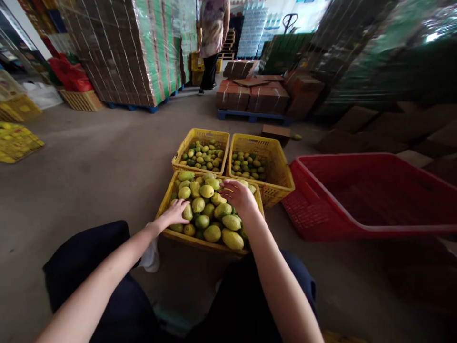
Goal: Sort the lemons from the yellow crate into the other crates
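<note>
A yellow crate (164,206) heaped with yellow-green lemons (213,233) stands on the floor right in front of my knees. At the crate's left side, my left hand (175,212) has its fingers and thumb around a lemon (187,212) that still lies among the others. My right hand (238,195) is over the right back part of the heap, fingers apart and slightly bent, with no lemon visible in it. Part of the heap is hidden behind the right hand and wrist.
Behind the heaped crate are two more yellow crates (174,161) (282,166), partly filled with smaller lemons or limes. A large red crate (303,209) is at the right. Flattened cartons on a blue pallet (250,116) and wrapped stacks (157,52) stand farther back. A person (210,43) is there too.
</note>
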The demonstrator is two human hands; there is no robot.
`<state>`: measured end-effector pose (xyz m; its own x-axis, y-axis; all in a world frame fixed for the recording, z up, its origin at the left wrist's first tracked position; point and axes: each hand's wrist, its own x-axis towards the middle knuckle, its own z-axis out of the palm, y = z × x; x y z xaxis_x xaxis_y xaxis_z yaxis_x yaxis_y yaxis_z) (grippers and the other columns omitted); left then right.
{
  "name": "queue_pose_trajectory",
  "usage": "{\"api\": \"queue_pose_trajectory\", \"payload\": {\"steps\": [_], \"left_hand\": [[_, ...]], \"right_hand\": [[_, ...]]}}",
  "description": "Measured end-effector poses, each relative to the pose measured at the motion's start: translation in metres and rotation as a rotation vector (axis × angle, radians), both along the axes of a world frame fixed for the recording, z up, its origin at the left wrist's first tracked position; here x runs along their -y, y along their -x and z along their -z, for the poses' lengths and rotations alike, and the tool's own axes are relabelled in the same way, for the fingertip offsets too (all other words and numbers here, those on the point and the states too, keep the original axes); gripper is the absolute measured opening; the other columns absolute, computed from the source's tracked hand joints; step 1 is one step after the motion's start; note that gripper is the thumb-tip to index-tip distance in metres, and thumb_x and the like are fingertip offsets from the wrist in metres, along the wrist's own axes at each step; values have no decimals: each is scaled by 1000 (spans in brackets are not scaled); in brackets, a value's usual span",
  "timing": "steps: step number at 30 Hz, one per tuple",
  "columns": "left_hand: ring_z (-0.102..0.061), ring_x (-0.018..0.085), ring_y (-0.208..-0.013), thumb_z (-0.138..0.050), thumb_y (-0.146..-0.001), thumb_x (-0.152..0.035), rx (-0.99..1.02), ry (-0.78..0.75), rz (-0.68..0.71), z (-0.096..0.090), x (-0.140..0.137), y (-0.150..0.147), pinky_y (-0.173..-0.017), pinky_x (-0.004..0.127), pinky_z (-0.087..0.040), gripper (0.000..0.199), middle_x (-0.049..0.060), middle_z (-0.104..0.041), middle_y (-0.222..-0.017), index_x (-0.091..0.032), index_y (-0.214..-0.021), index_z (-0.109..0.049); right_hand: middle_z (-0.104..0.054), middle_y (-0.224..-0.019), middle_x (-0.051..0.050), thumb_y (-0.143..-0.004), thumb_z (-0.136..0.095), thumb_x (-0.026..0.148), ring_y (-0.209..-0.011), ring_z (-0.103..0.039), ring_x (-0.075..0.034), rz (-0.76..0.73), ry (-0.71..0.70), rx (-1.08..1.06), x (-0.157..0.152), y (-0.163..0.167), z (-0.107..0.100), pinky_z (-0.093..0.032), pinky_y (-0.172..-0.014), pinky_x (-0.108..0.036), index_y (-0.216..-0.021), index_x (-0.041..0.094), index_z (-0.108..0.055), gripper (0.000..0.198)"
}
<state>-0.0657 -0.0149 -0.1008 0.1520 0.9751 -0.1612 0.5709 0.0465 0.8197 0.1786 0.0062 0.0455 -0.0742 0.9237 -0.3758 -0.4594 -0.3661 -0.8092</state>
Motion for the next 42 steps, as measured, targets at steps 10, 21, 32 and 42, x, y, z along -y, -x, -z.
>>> {"api": "queue_pose_trajectory", "payload": {"steps": [10,21,32,42], "left_hand": [[-57,30,-118,-88,-52,-38,104,-107,-145,-54,-1,-7,-107,40,-42,73,9,-62,-125,-23,-118,-63],[-71,25,-90,-57,-90,-43,761,394,-4,-199,-11,-79,-85,40,-57,37,11,-74,-92,-13,-109,-66],[-62,29,-115,-73,-66,-16,34,199,-380,-67,-56,-2,-96,35,-50,13,8,-73,-96,-20,-75,-64],[-56,37,-122,-85,-50,-34,-322,219,-367,2,-21,27,-94,36,-45,43,13,-71,-107,-22,-83,-59]], "right_hand": [[-72,-83,-3,-71,-62,28,-77,-66,-18,-60,-144,33,10,8,9,-50,-66,-27,-75,20,-68,10],[-69,-106,0,-65,-80,35,-103,-62,-20,132,-492,64,25,27,-1,-51,-91,-30,-108,27,-65,47],[-67,-82,1,-72,-63,60,-84,-66,-21,340,-67,-182,-7,-28,16,-59,-64,-35,-93,30,-55,38],[-67,-77,-3,-72,-64,61,-81,-68,-25,232,139,-258,0,-37,17,-59,-67,-39,-89,27,-57,39]]}}
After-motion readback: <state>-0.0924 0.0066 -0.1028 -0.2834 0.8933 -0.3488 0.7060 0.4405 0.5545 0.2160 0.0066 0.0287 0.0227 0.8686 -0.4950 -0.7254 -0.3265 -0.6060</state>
